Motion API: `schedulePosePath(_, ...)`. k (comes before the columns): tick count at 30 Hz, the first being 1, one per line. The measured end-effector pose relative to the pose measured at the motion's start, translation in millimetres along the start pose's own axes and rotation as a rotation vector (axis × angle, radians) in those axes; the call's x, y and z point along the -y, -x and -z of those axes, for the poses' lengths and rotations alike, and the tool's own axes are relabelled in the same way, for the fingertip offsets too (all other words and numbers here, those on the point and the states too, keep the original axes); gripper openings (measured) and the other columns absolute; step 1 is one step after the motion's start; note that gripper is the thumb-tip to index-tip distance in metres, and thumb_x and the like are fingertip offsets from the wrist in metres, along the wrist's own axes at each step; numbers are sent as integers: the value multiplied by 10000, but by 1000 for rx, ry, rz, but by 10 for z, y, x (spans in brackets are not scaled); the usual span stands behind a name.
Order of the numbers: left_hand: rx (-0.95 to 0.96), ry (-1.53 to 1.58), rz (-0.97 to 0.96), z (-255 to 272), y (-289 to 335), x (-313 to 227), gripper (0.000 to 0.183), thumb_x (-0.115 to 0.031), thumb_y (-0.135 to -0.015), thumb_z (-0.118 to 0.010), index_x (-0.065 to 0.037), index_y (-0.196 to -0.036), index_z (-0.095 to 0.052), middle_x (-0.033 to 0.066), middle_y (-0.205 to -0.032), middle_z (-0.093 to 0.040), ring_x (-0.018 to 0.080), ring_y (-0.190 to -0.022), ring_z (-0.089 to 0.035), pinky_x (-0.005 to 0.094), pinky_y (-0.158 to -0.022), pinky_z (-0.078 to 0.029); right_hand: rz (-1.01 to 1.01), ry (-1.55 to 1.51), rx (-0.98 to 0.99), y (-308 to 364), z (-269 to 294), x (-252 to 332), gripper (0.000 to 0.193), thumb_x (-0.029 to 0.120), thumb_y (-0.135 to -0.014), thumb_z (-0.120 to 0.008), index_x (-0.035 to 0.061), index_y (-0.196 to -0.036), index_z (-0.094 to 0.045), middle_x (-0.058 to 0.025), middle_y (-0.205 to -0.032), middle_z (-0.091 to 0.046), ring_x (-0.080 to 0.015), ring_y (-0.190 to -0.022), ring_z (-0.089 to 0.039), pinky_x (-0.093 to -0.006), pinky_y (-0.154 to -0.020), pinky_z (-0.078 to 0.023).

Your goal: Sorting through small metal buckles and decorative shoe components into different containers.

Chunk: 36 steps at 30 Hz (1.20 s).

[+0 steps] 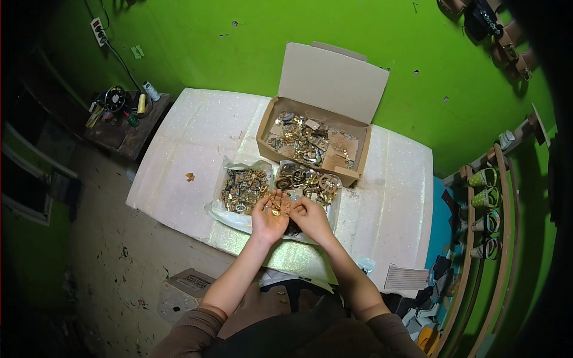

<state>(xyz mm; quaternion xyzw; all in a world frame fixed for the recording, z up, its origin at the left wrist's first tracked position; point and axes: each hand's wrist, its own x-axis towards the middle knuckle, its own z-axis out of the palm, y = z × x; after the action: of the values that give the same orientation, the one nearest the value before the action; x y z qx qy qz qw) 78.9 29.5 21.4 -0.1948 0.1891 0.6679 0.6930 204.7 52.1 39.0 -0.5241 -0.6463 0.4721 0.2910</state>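
Observation:
My left hand (270, 219) is turned palm up over the near edge of the trays, with several small gold metal pieces (276, 211) lying in its palm and by its fingers. Close beside it, my right hand (310, 218) has thumb and finger pinched together at the left fingertips; what is between them is too small to make out. Under the left hand's far side stands a plastic-lined tray of small gold and silver metal fittings (242, 186). To its right, partly hidden by my hands, another tray holds larger brown and gold buckles and rings (304, 180).
An open cardboard box (334, 169) of mixed metal fittings stands behind the trays on the pale, glittery tabletop (179, 143). A small gold cluster (190, 177) lies at left. Thread spools (141, 104) sit on a dark side table. Sandals (486, 198) hang on a wooden rack at right.

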Motion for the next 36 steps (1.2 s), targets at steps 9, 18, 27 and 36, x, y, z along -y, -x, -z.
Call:
schedulePosePath(9, -10, -156, 35, 38, 49, -7, 197, -159, -834, -465, -36, -984, -499, 82, -990, -550, 204, -968, -523, 348, -886, -410, -13, -4, 77, -47, -33, 330, 169, 143, -706, -596, 5, -797, -563, -98, -679, -613, -160, -614, -606, -258, -581, -465)
schedulePosePath(18, 5, -90, 86, 12, 19, -239, 212, -151, -842, -456, -32, -1007, -518, 89, -1029, -553, 212, -998, -522, 338, -895, -413, 54, -312, 37, -194, -107, 178, 119, 58, -746, -598, -19, -817, -541, -65, -720, -594, -103, -661, -573, -226, -600, -465)
schedulePosePath(27, 76, 12, 130, -180, 104, -502, 321, -161, -858, -375, -20, -1127, -477, 95, -1174, -496, 227, -1139, -435, 375, -969, -340, -2, 181, -400, -143, 35, -281, 134, 104, -745, -592, 27, -848, -557, -98, -764, -605, -194, -651, -590, -287, -594, -461)
schedulePosePath(36, 143, -131, 238, -255, 43, -834, 387, -178, -870, -324, -52, -1230, -392, 95, -1292, -393, 212, -1216, -344, 362, -998, -279, 243, 574, -642, -136, -231, -51, 101, 31, -722, -524, 49, -812, -566, -102, -890, -546, -283, -836, -526, -363, -707, -433)
